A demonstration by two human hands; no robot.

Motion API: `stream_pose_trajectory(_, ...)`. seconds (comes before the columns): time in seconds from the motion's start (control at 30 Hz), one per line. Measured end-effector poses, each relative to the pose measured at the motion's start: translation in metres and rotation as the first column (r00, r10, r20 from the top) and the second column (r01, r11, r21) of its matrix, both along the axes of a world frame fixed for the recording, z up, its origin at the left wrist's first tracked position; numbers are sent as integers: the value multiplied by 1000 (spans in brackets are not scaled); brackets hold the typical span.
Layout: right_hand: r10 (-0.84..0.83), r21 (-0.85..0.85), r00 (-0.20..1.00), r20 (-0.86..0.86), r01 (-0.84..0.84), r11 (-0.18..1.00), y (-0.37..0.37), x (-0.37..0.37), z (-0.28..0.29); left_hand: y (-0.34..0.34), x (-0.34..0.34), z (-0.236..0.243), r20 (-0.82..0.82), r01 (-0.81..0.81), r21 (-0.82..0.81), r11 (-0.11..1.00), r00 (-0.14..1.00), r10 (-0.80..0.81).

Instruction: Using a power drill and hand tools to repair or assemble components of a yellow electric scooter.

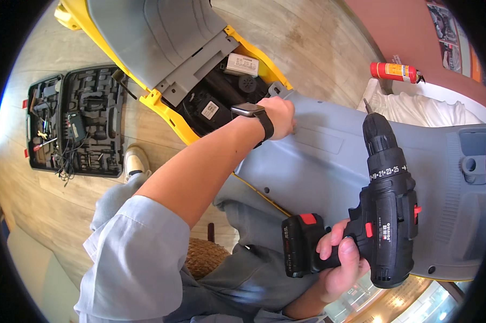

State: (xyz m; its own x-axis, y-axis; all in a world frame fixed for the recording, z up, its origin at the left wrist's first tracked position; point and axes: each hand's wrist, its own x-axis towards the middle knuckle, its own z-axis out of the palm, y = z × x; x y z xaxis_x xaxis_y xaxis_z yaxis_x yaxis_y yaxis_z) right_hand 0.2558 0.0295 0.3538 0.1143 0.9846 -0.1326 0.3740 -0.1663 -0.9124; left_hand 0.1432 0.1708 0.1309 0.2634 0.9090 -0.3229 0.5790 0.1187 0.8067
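Cordless drill [388, 226], black with red accents, is at the right of the view, in our right hand [342, 258]. Our fingers are wrapped around its handle, between the battery pack [301, 245] at left and the drill body. The bit [367, 105] points toward the top of the view. Behind the drill, a long gray plastic panel [307, 172] stretches across the right half; we cannot tell whether the two touch.

Our left hand [280, 116], with a dark watch [248, 110] on its wrist, is at the panel's upper left end. Its fingers are bent and mostly hidden, so we cannot tell whether they grip anything. Just beside it is an open compartment of black parts, with a silver box [242, 64] inside. Yellow trim [175, 119] edges the compartment, and a gray cover [151, 32] rises above it.

At left, an open black tool case [118, 142] lies on the wood floor [33, 202]. A red cylinder [393, 71] lies at upper right, near rumpled white cloth [431, 106].
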Motion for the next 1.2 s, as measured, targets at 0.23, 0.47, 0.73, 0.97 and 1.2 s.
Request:
stream_pose_trajectory(0.23,-29,39,1000,-3,29,999,3,-4,1,-1,6,12,-134,86,45,995,988,-79)
stream_pose_trajectory(0.47,-34,41,999,-21,34,999,7,-5,3,-18,15,-17,95,-172,-41,984,980,175)
stream_pose_trajectory(0.73,-13,6,998,-69,14,1000,8,-4,3,-15,11,-26,161,-144,151,978,980,120)
stream_pose_trajectory(0.97,-78,23,994,-73,80,997,11,-4,2,-16,12,-20,93,-118,156,981,990,104)
stream_pose_trajectory(1.2,-81,1,994,-70,81,997,11,0,2,-23,16,-25,294,-224,-188,956,916,272)
